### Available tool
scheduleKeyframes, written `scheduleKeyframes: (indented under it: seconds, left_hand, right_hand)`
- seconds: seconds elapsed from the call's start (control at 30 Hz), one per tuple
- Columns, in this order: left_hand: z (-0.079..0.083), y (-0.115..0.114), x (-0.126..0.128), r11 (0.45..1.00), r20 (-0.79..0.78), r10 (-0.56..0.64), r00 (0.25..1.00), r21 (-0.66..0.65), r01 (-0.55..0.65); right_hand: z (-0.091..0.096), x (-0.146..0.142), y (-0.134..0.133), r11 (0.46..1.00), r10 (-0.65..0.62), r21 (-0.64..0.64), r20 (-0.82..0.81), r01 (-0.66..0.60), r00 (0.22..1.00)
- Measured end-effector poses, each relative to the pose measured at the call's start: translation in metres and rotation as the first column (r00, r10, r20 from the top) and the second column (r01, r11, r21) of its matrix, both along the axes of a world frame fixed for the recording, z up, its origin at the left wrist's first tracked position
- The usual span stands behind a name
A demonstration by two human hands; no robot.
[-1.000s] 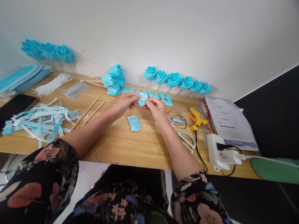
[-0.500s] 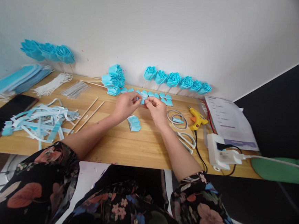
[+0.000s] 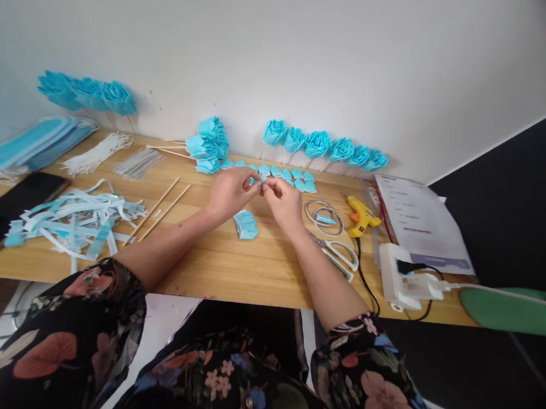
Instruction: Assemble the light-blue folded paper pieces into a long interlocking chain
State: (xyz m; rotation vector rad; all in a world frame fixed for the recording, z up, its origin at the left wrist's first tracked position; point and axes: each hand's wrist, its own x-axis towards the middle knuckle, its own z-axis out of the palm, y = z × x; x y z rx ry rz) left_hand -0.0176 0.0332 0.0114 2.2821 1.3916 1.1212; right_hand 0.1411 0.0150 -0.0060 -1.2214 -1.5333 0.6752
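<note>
Both my left hand (image 3: 230, 192) and right hand (image 3: 283, 200) pinch one small blue piece (image 3: 257, 181) at the fingertips, just above the surface (image 3: 230, 264). A second ago it spread wider. Now my fingers have drawn together, likely folding it tighter, and cover most of it. A blue stack (image 3: 245, 224) lies nearby.

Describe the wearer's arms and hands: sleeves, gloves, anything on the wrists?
The left hand and right hand are bare, no gloves. Both forearms are uncovered, with no watch or bracelet visible; rings are too small to tell. The left sleeve and right sleeve end near the elbow: black fabric printed with orange-red leaves, pink and white flowers, some blue and green.
</note>
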Motion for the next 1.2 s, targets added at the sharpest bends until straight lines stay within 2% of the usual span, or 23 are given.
scheduleKeyframes:
  seconds: [0.23, 0.53, 0.63, 0.73, 0.83, 0.93, 1.0, 1.1, 1.17, 1.2]
  left_hand:
    - [0.0, 0.0, 0.001, 1.0, 0.018, -0.007, 1.0, -0.02, 0.007]
    - [-0.001, -0.001, 0.001, 0.998, 0.078, -0.031, 0.996, -0.043, 0.035]
    - [0.0, 0.002, 0.002, 0.995, 0.125, -0.012, 0.992, -0.097, 0.024]
    - [0.009, 0.008, -0.007, 0.989, 0.183, 0.044, 0.982, -0.145, -0.017]
    - [0.024, 0.01, -0.035, 0.985, 0.169, 0.142, 0.975, -0.122, -0.122]
    - [0.033, 0.003, -0.087, 0.965, 0.002, 0.246, 0.969, -0.093, -0.245]
    - [0.03, -0.006, -0.13, 0.942, -0.151, 0.308, 0.939, -0.092, -0.323]
    - [0.016, -0.015, -0.188, 0.891, -0.302, 0.387, 0.871, -0.123, -0.438]
    - [0.007, -0.017, -0.213, 0.876, -0.382, 0.407, 0.83, -0.093, -0.472]
    - [0.004, -0.017, -0.219, 0.879, -0.405, 0.421, 0.811, -0.038, -0.476]
  right_hand:
    - [0.0, 0.0, 0.0, 1.0, -0.014, 0.001, 0.023, 0.014, 1.0]
    - [0.002, 0.001, -0.001, 1.0, 0.005, 0.012, -0.024, -0.005, 1.0]
    - [0.003, 0.001, -0.001, 1.0, 0.009, 0.005, -0.015, -0.009, 1.0]
    - [0.003, 0.004, 0.002, 1.0, 0.014, -0.025, -0.074, -0.016, 0.997]
    - [0.002, 0.007, 0.005, 0.997, -0.013, -0.075, -0.18, 0.0, 0.984]
    - [0.001, 0.008, 0.007, 0.993, -0.015, -0.116, -0.26, -0.016, 0.966]
    - [-0.001, 0.008, 0.008, 0.992, 0.005, -0.123, -0.285, -0.041, 0.958]
    - [-0.003, 0.006, 0.009, 0.991, 0.022, -0.124, -0.286, -0.06, 0.958]
    - [-0.004, 0.005, 0.009, 0.99, 0.023, -0.125, -0.286, -0.061, 0.958]
    - [-0.004, 0.005, 0.009, 0.99, 0.024, -0.125, -0.286, -0.062, 0.958]
